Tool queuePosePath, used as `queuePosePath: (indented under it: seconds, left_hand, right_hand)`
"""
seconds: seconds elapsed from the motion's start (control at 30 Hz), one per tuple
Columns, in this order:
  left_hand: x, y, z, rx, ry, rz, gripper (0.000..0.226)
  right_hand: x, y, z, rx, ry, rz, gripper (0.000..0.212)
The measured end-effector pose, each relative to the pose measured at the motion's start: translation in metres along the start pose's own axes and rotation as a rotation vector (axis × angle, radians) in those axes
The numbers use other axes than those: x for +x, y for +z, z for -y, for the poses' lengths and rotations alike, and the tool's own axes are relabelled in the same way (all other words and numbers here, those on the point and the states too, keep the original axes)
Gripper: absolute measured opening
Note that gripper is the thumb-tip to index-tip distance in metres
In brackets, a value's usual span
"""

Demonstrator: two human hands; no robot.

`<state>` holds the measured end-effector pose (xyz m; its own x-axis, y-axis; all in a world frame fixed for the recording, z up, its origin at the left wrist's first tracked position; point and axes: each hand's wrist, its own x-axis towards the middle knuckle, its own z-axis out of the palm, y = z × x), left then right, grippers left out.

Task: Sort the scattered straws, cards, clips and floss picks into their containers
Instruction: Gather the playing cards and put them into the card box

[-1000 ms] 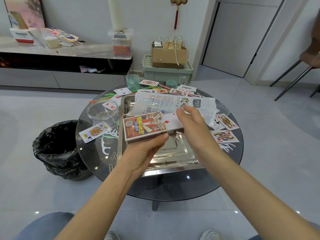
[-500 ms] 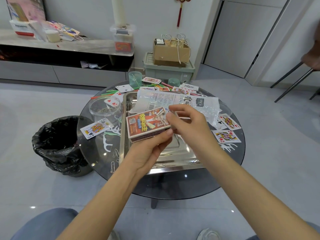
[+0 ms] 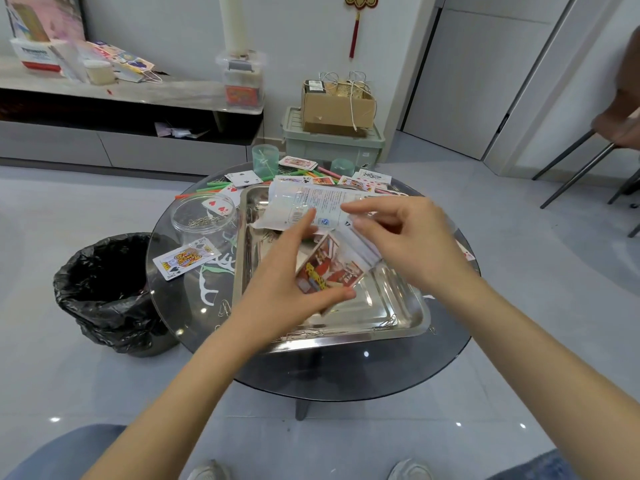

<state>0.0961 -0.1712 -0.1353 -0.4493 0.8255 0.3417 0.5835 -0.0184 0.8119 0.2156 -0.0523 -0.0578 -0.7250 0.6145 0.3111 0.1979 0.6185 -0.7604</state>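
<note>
Cardboard: red printed playing-card box (image 3: pixel 329 271), probably light, stiff, crushable, best taken across long edges, clasped by left hand (image 3: pixel 277 292); right hand (image 3: pixel 412 244) at two o'clock, hold indeterminate.

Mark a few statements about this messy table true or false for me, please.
1. The left hand has its grip on the red printed card box, above the shiny steel tray. True.
2. The clear round plastic jar holds straws. False: metal paper clips lie in it.
3. The black-lined bin stands on the floor, left of the round glass table. True.
4. The king playing card lies inside the tray. False: it lies on the glass, left of the tray.
</note>
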Motion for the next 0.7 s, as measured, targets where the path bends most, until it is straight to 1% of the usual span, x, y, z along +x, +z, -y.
queuePosePath:
  seconds: [0.1, 0.2, 0.33, 0.47, 0.7]
  left_hand:
    - [-0.003, 0.008, 0.004, 0.194, 0.076, -0.013, 0.103]
    - [-0.004, 0.01, 0.003, 0.304, 0.18, -0.083, 0.098]
    - [-0.002, 0.007, 0.001, 0.396, 0.277, -0.157, 0.077]
    - [-0.004, 0.004, -0.002, 0.435, 0.279, -0.148, 0.061]
    - [0.002, 0.002, -0.004, 0.469, 0.3, -0.16, 0.048]
  right_hand:
    - [0.003, 0.007, 0.003, -0.067, -0.033, 0.011, 0.023]
    - [0.008, 0.008, 0.005, -0.034, -0.009, 0.018, 0.022]
    - [0.013, 0.009, 0.005, -0.045, -0.01, -0.023, 0.02]
    - [0.016, 0.009, 0.006, -0.112, -0.007, 0.032, 0.023]
    - [0.016, 0.017, 0.003, -0.12, -0.025, -0.003, 0.018]
